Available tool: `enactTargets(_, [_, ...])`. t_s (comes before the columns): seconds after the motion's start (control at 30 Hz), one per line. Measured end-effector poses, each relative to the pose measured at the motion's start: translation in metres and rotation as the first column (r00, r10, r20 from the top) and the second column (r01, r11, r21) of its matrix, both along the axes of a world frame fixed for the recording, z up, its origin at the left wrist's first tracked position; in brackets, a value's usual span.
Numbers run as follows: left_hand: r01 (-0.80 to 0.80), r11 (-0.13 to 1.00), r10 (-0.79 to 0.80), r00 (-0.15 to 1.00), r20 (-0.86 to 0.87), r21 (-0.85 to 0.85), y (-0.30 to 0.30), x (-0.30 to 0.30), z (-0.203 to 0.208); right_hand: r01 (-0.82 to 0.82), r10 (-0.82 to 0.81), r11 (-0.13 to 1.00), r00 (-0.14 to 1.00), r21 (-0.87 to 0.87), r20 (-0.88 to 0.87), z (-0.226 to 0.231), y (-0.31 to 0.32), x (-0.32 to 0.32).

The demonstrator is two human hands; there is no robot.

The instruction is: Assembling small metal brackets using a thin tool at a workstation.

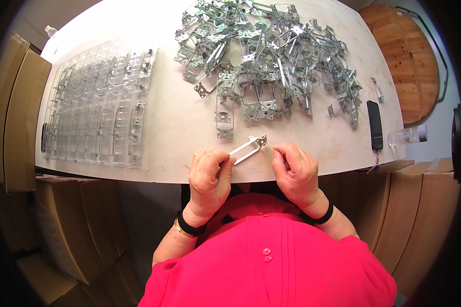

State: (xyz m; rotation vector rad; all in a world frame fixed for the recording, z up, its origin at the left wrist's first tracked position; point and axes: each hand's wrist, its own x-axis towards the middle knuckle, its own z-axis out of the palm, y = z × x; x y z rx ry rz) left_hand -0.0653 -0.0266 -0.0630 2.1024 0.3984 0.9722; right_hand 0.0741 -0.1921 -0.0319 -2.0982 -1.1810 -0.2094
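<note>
Near the front edge of the table, a narrow silvery metal bracket (245, 154) with two long parallel bars is held up between my hands. My left hand (208, 176) is closed, pinching one end of the bars between thumb and fingers. At the other end, beside a small holed plate, my right hand (297, 171) is closed with its fingertips on a thin part of the bracket. Just beyond my hands lies a big tangled heap of similar metal brackets (264, 66), with several flat ones at its near edge.
Clear plastic trays (97, 110) with metal parts in their compartments lie at the left. A black phone (374, 125), a clear bottle (407, 135) and a loose metal piece (377, 91) are at the right. Cardboard boxes (69, 225) stand below the table on both sides.
</note>
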Motion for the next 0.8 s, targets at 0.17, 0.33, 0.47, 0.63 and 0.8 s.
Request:
enactTargets(0.17, [-0.001,1.000,0.001,1.000,-0.004,-0.003,0.0001,-0.0003,-0.0010,-0.015,0.015,1.000,1.000,0.004,0.018,-0.0012,-0.0006,0.0025])
enactTargets(0.33, [0.002,1.000,-0.002,1.000,-0.003,-0.029,-0.0009,-0.0007,-0.0007,-0.019,0.019,1.000,0.999,0.003,0.028,0.0006,0.0013,0.0021])
enactTargets(0.47, [0.001,1.000,-0.002,1.000,-0.020,-0.027,-0.0001,-0.0007,-0.0004,-0.022,0.022,1.000,1.000,0.001,-0.016,0.0004,0.0002,0.0013])
enactTargets(0.63, [0.003,1.000,-0.003,1.000,-0.020,-0.005,-0.0001,-0.0013,-0.0006,-0.030,0.030,0.999,1.000,0.020,-0.001,0.0001,0.0010,0.0022])
enactTargets(0.8, [0.000,1.000,0.000,1.000,-0.023,-0.002,0.0001,-0.0016,-0.0018,-0.040,0.041,0.999,0.999,0.031,-0.033,-0.0004,-0.0008,0.0015])
